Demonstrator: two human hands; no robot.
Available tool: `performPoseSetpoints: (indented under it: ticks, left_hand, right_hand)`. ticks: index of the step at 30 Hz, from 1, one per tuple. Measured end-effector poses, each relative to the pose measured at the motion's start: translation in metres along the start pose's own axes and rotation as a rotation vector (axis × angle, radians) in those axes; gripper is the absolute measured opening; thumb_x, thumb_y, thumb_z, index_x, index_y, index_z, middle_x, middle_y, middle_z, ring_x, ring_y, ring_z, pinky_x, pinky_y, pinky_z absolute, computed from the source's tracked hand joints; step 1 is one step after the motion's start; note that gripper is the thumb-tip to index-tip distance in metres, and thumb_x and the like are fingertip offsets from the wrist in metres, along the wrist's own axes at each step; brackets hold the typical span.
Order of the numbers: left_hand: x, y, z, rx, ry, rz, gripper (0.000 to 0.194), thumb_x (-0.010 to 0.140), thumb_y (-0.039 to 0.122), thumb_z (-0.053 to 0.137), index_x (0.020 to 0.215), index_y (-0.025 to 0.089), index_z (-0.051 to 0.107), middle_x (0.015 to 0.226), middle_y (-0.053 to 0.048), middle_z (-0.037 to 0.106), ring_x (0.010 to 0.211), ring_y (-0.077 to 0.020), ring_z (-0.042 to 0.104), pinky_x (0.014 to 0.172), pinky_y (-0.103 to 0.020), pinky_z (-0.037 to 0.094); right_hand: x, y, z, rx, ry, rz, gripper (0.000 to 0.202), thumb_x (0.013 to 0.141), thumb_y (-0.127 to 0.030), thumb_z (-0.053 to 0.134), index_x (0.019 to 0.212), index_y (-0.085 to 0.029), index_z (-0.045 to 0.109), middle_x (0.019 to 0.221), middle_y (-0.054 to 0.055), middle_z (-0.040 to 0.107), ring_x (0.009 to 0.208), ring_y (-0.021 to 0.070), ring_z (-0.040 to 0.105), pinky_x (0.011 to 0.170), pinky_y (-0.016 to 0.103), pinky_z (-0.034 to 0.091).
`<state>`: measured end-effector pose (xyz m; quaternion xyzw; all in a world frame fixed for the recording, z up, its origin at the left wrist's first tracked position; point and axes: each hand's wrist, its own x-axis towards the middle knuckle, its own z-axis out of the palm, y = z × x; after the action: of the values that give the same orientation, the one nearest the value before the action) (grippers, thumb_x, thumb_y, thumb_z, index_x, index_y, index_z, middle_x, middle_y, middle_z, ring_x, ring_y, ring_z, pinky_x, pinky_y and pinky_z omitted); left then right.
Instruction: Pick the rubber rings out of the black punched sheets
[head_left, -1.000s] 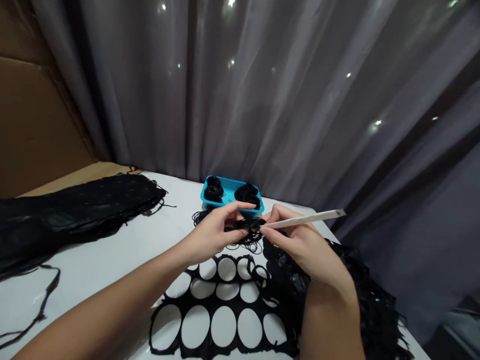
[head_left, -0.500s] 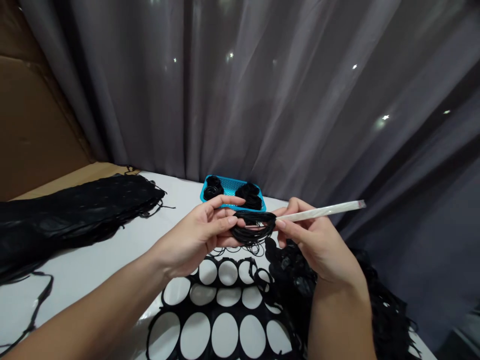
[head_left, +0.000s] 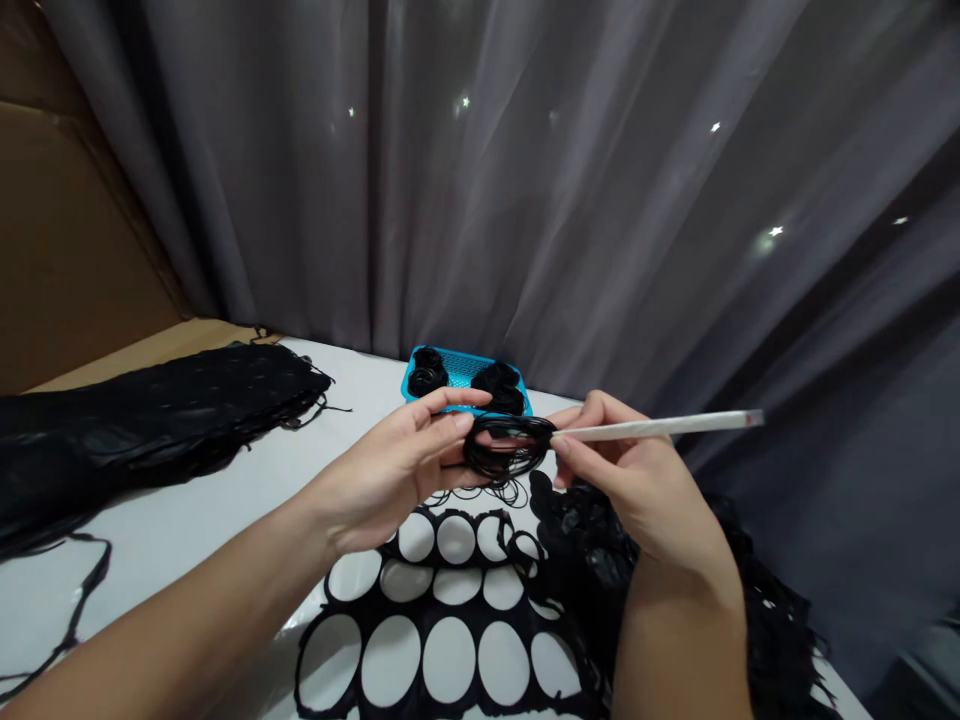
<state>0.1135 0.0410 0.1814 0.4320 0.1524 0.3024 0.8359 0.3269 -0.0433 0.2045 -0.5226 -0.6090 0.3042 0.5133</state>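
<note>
My left hand is closed on a bundle of thin black rings, the thumb on top and fingers behind, passing partly through the loops. At the bundle's right end, my right hand pinches a flat white strip between thumb and fingers. The strip sticks out to the right past the knuckles. Its near end at the rings is hidden by my fingertips. Below the hands, several loose thin rings lie on the white table.
A blue basket with black ring bundles stands by the grey curtain. A black sheet with round holes lies in front. Black scraps are heaped right; stacked black sheets lie left, near a cardboard box.
The bundle has opened into a rounder loop between my hands. The white strip now reaches further right and lies a little flatter.
</note>
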Motion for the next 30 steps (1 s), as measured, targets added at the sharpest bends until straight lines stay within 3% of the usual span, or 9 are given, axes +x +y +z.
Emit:
performPoseSetpoints:
  ticks: [4,7,12,15,19,23,25,28,30]
  left_hand:
    - [0.009,-0.023,0.002,-0.261,-0.124,-0.277,0.059,0.096,0.064,0.046,0.129,0.015,0.050,0.118,-0.016,0.061,0.107,-0.0314,0.065,0.095,-0.060,0.048]
    - [0.015,-0.032,0.001,-0.390,-0.222,-0.410,0.072,0.097,0.071,0.033,0.130,0.009,0.046,0.108,-0.017,0.063,0.098,-0.0311,0.068,0.093,-0.058,0.048]
    - [0.013,-0.014,0.000,-0.344,-0.045,-0.204,0.060,0.104,0.057,0.029,0.137,0.009,0.042,0.116,-0.019,0.063,0.095,-0.0244,0.068,0.089,-0.040,0.052]
    - [0.007,0.001,0.001,-0.296,-0.093,-0.141,0.064,0.103,0.060,0.028,0.139,0.009,0.042,0.131,-0.023,0.056,0.109,-0.0287,0.065,0.095,-0.041,0.049]
    - [0.003,0.007,0.000,-0.237,-0.149,-0.090,0.063,0.102,0.061,0.030,0.136,0.011,0.046,0.132,-0.022,0.056,0.113,-0.0277,0.062,0.100,-0.042,0.046]
    - [0.002,0.004,-0.007,0.161,-0.147,-0.008,0.065,0.098,0.067,0.035,0.135,0.016,0.052,0.131,-0.017,0.058,0.123,-0.0278,0.054,0.099,-0.038,0.045]
    - [0.001,0.003,-0.011,0.471,-0.194,0.000,0.062,0.097,0.067,0.038,0.135,0.020,0.054,0.131,-0.013,0.058,0.126,-0.0265,0.051,0.095,-0.034,0.045]
    - [0.003,0.005,-0.016,0.720,-0.320,-0.098,0.056,0.099,0.062,0.040,0.138,0.023,0.049,0.129,-0.011,0.058,0.119,-0.0245,0.054,0.086,-0.032,0.050]
    - [0.004,0.008,-0.022,0.897,-0.269,-0.087,0.054,0.098,0.058,0.044,0.139,0.023,0.047,0.127,-0.009,0.059,0.115,-0.0233,0.056,0.085,-0.032,0.050]
  right_hand:
    - [-0.001,-0.007,0.003,-0.220,-0.174,-0.229,0.018,0.091,-0.028,0.065,0.078,-0.019,0.058,0.099,0.008,0.067,0.101,0.0226,0.063,0.089,0.038,0.053]
    - [-0.003,-0.009,0.003,-0.344,-0.323,-0.319,0.010,0.092,-0.022,0.063,0.082,-0.020,0.059,0.101,0.009,0.067,0.106,0.0231,0.061,0.088,0.038,0.052]
    - [-0.011,-0.011,-0.004,-0.475,-0.437,-0.413,0.012,0.090,-0.011,0.060,0.090,-0.023,0.062,0.102,0.005,0.069,0.118,0.0216,0.058,0.093,0.035,0.050]
    - [-0.013,-0.012,-0.007,-0.533,-0.419,-0.440,0.017,0.089,-0.010,0.060,0.096,-0.025,0.064,0.102,0.003,0.070,0.122,0.0217,0.056,0.098,0.037,0.048]
    - [-0.013,-0.015,-0.011,-0.550,-0.406,-0.474,0.015,0.089,-0.010,0.060,0.086,-0.025,0.060,0.097,0.003,0.071,0.122,0.0226,0.056,0.097,0.039,0.047]
    - [-0.011,-0.015,-0.006,-0.484,-0.400,-0.437,0.015,0.088,-0.009,0.060,0.082,-0.022,0.053,0.099,0.003,0.069,0.116,0.0226,0.057,0.094,0.037,0.047]
    - [-0.009,-0.011,0.001,-0.454,-0.381,-0.313,0.014,0.088,-0.011,0.060,0.082,-0.021,0.052,0.098,0.003,0.066,0.103,0.0200,0.060,0.085,0.033,0.048]
    - [-0.003,-0.002,0.009,-0.387,-0.441,-0.104,0.009,0.088,-0.016,0.061,0.083,-0.019,0.055,0.089,0.002,0.062,0.085,0.0159,0.058,0.076,0.029,0.046]
    - [0.003,0.007,0.009,-0.326,-0.501,-0.006,0.010,0.087,-0.019,0.063,0.082,-0.018,0.055,0.089,0.002,0.063,0.084,0.0155,0.058,0.076,0.028,0.045]
